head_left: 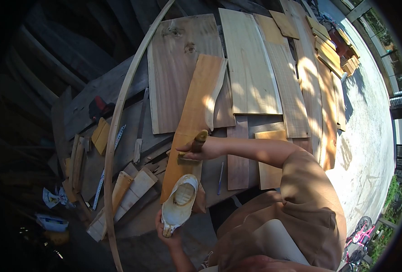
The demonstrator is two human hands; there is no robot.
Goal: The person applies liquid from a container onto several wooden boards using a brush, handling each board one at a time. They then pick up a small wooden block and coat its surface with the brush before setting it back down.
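Observation:
My right hand (200,148) is closed around what looks like a paintbrush (199,141), its brown handle sticking up past my fingers. Its lower end rests on a long orange-brown board (188,119) with one wavy, pale edge. Below it, my left hand (165,230) grips a white cut-open plastic container (179,205) by its narrow end. The container is tilted over the near end of the board, and its inside is stained yellowish. I cannot make out how much liquid it holds.
Wide planks (248,68) lie side by side behind and to the right. Offcuts (128,192), a measuring tape strip (99,188) and a red-and-black tool (100,108) lie left. A long thin strip (119,106) arcs across. A blue pen (220,178) lies right of the board.

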